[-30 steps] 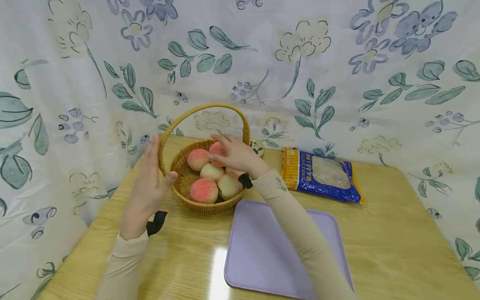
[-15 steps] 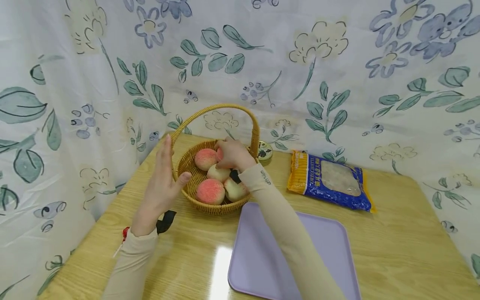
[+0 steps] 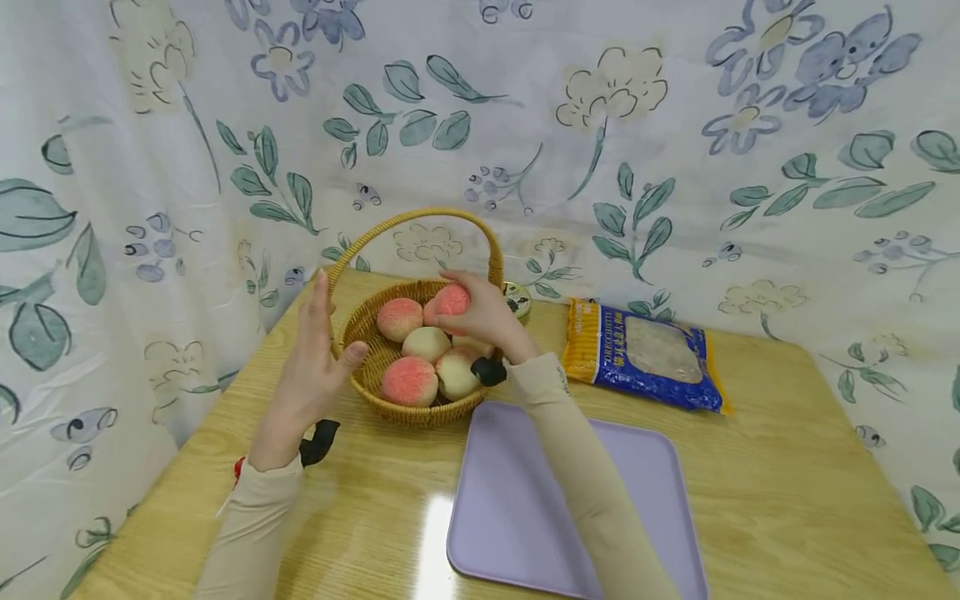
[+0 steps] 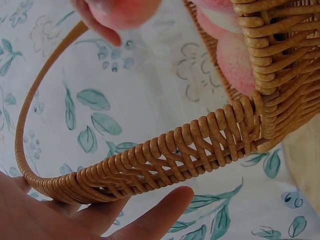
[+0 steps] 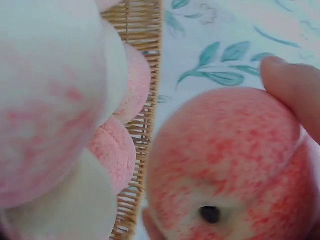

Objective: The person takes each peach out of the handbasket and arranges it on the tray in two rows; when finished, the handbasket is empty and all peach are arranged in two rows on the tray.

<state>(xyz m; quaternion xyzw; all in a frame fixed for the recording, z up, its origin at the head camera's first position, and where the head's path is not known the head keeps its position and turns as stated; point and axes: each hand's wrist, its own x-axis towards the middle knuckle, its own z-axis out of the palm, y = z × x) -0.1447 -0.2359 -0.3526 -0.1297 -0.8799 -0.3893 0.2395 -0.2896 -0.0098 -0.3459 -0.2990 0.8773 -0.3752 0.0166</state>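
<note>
A peach, red-pink and speckled, is gripped by my right hand over the back right of the wicker basket. The right wrist view shows this peach up close, with a dark spot at its stem hollow. Several other pink and cream peaches lie in the basket. My left hand is upright at the basket's left, fingers straight and thumb apart. In the left wrist view its fingers lie alongside the basket's handle; whether they touch it is unclear.
A lilac tray lies in front and to the right of the basket, partly under my right forearm. Behind it is a blue and yellow pasta bag. A small round tin stands behind the basket. A floral curtain hangs behind the table.
My right hand reached down among the peaches, took hold of one at the back and has raised it a little. The left hand stays upright beside the basket.
</note>
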